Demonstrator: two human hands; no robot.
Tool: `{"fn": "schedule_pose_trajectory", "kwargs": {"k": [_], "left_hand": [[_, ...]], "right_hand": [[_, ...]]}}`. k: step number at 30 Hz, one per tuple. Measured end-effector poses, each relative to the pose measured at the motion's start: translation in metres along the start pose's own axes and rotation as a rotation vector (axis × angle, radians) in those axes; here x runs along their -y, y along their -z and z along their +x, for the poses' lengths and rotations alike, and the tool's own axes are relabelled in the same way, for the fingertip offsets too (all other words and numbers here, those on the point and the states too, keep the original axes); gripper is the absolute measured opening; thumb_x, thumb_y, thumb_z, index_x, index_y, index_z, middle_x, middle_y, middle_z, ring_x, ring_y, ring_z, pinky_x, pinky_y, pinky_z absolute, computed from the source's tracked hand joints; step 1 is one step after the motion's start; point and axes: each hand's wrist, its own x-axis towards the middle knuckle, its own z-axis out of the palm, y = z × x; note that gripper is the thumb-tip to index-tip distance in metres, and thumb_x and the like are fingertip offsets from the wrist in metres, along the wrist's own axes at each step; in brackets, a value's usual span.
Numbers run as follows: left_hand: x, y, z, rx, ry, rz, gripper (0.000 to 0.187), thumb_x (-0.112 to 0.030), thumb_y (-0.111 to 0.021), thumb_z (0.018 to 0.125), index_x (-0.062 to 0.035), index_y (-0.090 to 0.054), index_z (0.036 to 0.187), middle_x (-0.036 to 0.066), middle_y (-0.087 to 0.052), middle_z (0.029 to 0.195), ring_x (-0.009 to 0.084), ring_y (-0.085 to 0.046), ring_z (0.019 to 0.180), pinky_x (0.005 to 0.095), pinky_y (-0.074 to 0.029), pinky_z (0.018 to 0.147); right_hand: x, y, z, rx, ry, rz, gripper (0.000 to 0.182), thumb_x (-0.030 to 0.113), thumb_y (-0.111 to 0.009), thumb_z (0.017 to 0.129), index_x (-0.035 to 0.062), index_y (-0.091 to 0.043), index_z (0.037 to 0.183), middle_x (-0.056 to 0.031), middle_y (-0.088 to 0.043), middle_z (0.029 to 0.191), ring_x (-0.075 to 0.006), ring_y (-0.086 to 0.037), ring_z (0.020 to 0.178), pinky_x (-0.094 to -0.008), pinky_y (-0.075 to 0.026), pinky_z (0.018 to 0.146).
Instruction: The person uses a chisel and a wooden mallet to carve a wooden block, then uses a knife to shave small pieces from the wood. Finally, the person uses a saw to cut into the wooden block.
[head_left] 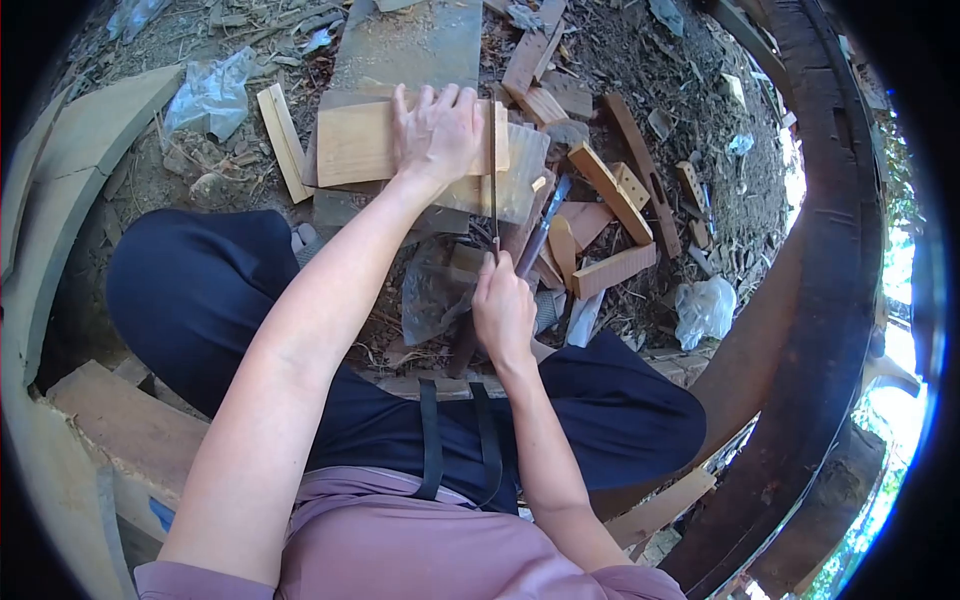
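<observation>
A pale wooden board [355,145] lies crosswise on a larger worn plank [400,60]. My left hand [437,130] holds it down from above, palm on its face and fingers spread toward its far edge. Near the board's right end, a thin hand saw [493,170] crosses it, with the blade seen edge-on and pointing away from me. My right hand [503,305] is closed around the saw's handle, which the fingers mostly hide. A short end of the board shows to the right of the blade.
Wooden offcuts [610,190] are heaped on the right, beside a dark-handled tool [535,250]. A narrow wood strip [284,145] lies left of the board. Plastic bags [705,310] and chips litter the ground. A large curved timber [830,250] rises along the right side.
</observation>
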Motion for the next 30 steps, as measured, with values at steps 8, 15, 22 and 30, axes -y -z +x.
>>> {"fn": "schedule_pose_trajectory", "kwargs": {"k": [8,15,22,30], "left_hand": [[0.006,0.0,-0.006,-0.026,-0.061,-0.02,0.033,-0.037,-0.047,0.098,-0.0146,-0.06,0.119,0.004,-0.063,0.112,0.0257,-0.057,0.11,0.0558,-0.027,0.107],[0.004,0.001,-0.004,-0.018,-0.113,0.009,0.036,-0.038,-0.047,0.098,-0.0129,-0.059,0.121,0.005,-0.064,0.111,0.0246,-0.057,0.109,0.0553,-0.028,0.106],[0.003,0.006,-0.003,0.027,-0.19,-0.024,0.026,-0.024,-0.047,0.098,-0.0125,-0.062,0.114,0.006,-0.064,0.105,0.0245,-0.058,0.106,0.0494,-0.032,0.106],[0.005,0.006,-0.002,0.04,-0.241,-0.015,0.026,-0.026,-0.047,0.098,-0.0115,-0.063,0.111,0.007,-0.064,0.106,0.0264,-0.058,0.106,0.0472,-0.034,0.103]], "right_hand": [[-0.02,-0.007,0.001,-0.102,0.09,0.1,0.028,0.029,-0.043,0.102,0.0048,-0.056,0.096,-0.0233,-0.064,0.067,-0.0445,-0.064,0.067,-0.0544,-0.049,0.059],[-0.025,-0.016,-0.004,-0.151,0.121,0.16,0.03,0.032,-0.042,0.102,0.0066,-0.056,0.098,-0.0223,-0.062,0.067,-0.0442,-0.063,0.065,-0.0549,-0.047,0.059],[-0.019,0.037,-0.018,0.163,-0.088,0.748,0.042,0.036,-0.041,0.103,0.0029,-0.057,0.083,-0.0069,-0.052,0.056,-0.0192,-0.055,0.049,-0.0356,-0.043,0.051],[-0.027,0.084,-0.032,0.093,-0.221,1.363,0.034,0.034,-0.038,0.106,0.0077,-0.05,0.089,0.0026,-0.044,0.056,-0.0091,-0.04,0.038,-0.024,-0.033,0.04]]}}
